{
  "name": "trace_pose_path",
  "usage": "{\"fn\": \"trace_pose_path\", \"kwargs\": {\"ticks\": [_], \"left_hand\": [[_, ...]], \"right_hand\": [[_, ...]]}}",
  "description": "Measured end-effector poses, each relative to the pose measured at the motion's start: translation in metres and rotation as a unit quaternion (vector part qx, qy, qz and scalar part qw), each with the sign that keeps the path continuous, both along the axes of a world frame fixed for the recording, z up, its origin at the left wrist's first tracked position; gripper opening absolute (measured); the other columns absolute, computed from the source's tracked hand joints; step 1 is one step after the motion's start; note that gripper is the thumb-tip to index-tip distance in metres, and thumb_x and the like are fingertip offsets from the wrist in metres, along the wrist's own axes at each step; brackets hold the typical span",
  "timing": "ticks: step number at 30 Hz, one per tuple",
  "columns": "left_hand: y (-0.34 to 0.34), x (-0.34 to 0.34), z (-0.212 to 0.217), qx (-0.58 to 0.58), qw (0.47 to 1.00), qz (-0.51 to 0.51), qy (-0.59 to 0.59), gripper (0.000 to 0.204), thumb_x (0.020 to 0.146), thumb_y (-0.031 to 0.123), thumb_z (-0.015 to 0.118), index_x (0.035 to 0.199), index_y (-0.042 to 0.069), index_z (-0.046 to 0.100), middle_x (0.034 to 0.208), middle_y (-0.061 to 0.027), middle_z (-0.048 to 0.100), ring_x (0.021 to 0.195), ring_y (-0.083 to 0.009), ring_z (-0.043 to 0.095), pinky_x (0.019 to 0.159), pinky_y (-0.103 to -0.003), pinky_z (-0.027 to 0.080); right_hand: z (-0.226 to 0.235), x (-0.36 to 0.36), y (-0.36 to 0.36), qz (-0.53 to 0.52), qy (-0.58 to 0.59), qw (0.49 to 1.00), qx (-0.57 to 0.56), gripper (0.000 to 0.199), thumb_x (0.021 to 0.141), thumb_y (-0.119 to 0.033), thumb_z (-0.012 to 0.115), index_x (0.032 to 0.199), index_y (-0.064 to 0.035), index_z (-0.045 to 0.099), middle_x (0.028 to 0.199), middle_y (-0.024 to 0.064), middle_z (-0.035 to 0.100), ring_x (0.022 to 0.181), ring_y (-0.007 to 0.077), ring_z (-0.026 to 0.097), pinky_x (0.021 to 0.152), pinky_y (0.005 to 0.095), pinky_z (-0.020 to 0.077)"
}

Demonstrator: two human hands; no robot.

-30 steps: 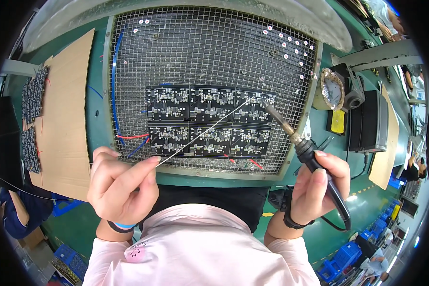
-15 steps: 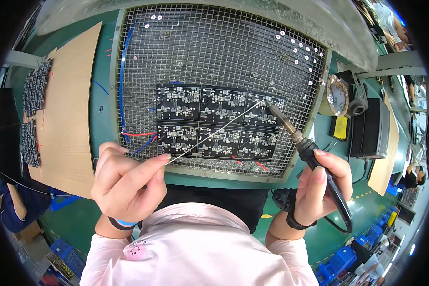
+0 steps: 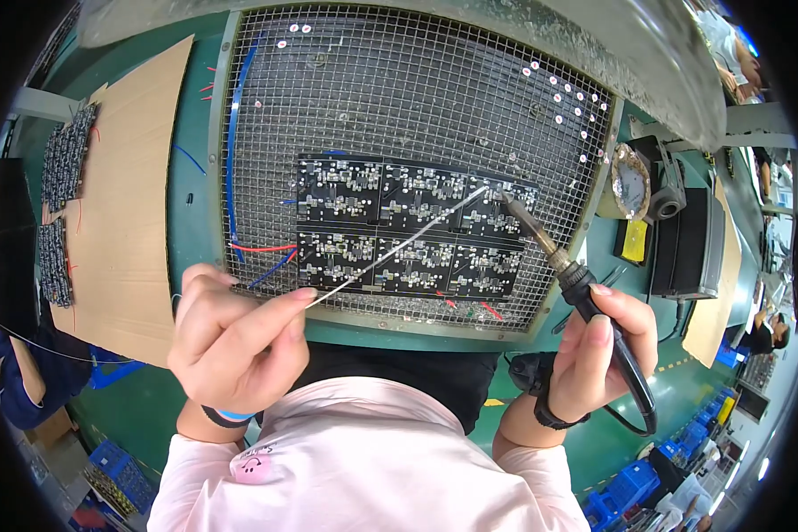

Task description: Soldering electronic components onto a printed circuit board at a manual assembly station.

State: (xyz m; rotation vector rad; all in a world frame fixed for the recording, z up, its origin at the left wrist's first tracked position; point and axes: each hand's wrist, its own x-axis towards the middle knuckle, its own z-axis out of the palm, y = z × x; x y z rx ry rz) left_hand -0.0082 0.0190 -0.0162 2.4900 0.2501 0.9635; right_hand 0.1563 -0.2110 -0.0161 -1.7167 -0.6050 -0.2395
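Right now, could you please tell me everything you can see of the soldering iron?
The soldering iron is a slim tool with a dark handle, a brass-coloured collar and a thin metal shaft ending in a pointed tip. The right hand grips the handle like a pen, tilting it so the tip points up and to the left. The tip sits over the upper right of the black circuit boards, close to the end of the solder wire; actual contact cannot be told. A black cord loops from the handle's rear below the hand.

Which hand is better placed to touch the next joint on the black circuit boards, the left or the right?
Probably the right hand: it holds the soldering iron, whose tip sits at the circuit boards. The left hand only pinches the solder wire, feeding it toward that tip.
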Motion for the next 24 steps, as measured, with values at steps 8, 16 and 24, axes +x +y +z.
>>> {"fn": "trace_pose_path", "kwargs": {"ticks": [8, 16, 24], "left_hand": [[0.011, -0.012, 0.000, 0.006, 0.998, 0.062, -0.017, 0.027, 0.065, -0.005, 0.071, 0.089, 0.007, 0.075, 0.063, 0.0014, 0.045, 0.058, -0.0166, 0.042, 0.068, -0.036, 0.043], [0.009, -0.014, 0.001, 0.004, 0.999, 0.042, -0.006, 0.028, 0.065, -0.006, 0.069, 0.089, 0.007, 0.076, 0.064, 0.0013, 0.043, 0.058, -0.0163, 0.041, 0.068, -0.036, 0.043], [0.011, -0.018, 0.001, 0.001, 0.999, 0.037, -0.004, 0.027, 0.065, -0.006, 0.068, 0.088, 0.006, 0.076, 0.064, 0.0013, 0.042, 0.057, -0.0162, 0.042, 0.067, -0.036, 0.043]], "right_hand": [[-0.005, -0.007, 0.004, 0.006, 0.017, 0.996, 0.084, 0.027, 0.094, -0.016, 0.055, 0.105, 0.0086, 0.056, 0.073, 0.0086, 0.053, 0.048, 0.0090, 0.043, 0.047, 0.0210, 0.0310], [-0.003, -0.019, 0.020, 0.052, 0.039, 0.996, 0.061, 0.032, 0.098, -0.023, 0.054, 0.106, 0.0089, 0.054, 0.075, 0.0094, 0.055, 0.048, 0.0084, 0.043, 0.045, 0.0214, 0.0308], [-0.003, -0.022, 0.021, 0.070, 0.036, 0.996, 0.031, 0.035, 0.099, -0.025, 0.055, 0.107, 0.0087, 0.054, 0.080, 0.0104, 0.057, 0.048, 0.0080, 0.043, 0.046, 0.0213, 0.0313]]}}
